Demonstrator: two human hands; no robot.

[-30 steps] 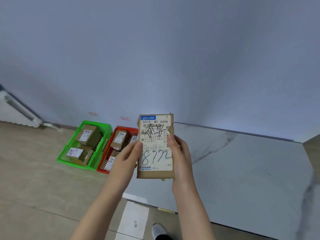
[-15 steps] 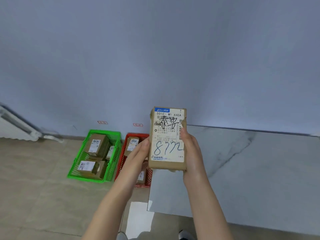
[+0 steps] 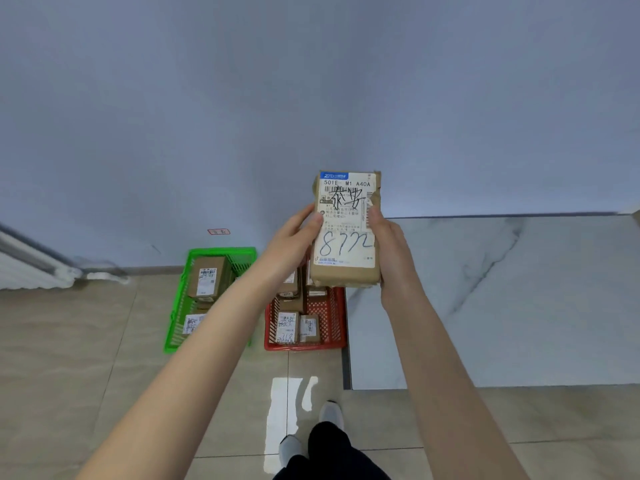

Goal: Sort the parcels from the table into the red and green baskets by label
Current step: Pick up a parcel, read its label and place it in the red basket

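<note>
Parcel (image 3: 346, 233) pinched upright between left hand (image 3: 294, 244), right hand (image 3: 391, 251).

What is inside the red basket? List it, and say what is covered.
The red basket holds brown labelled parcels: two side by side at its near end, more behind them. Its far end is covered by the held parcel and the left hand.

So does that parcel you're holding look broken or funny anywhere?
A little. The brown cardboard parcel with a white label, gripped by the left hand and right hand, looks battered: ragged at its top right corner, crumpled along its bottom edge.
</note>
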